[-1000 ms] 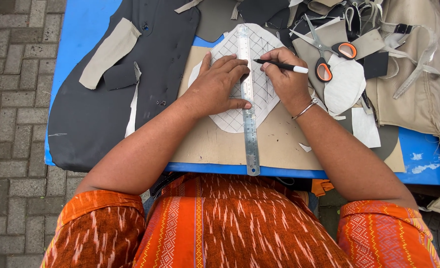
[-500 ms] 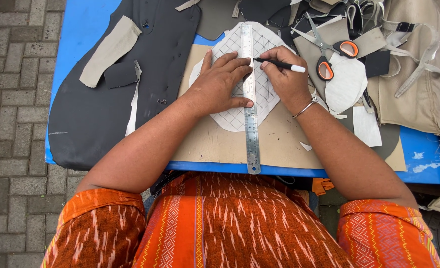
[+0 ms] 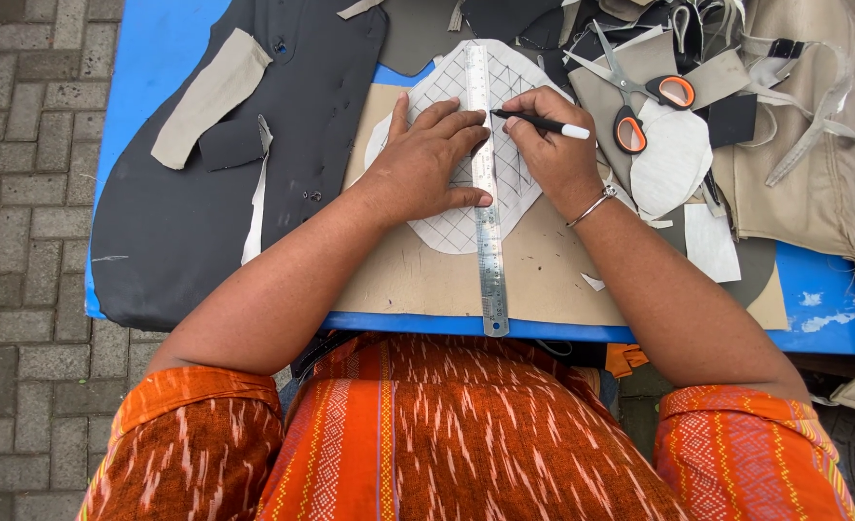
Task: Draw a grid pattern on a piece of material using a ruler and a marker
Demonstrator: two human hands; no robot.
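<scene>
Head view: left hand (image 3: 427, 164) lies spread flat, pressing the steel ruler (image 3: 486, 193) onto the white gridded piece (image 3: 447, 227) on the bench (image 3: 157, 58); right hand (image 3: 557, 154) pinches a pen (image 3: 541, 123) at the ruler's edge. Firm ruler pressure should keep lines straight.

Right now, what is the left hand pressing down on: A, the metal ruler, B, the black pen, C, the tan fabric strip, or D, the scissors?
A: the left hand lies flat with its fingertips on the metal ruler, pinning it over the white gridded piece, while the right hand holds the pen.
</scene>
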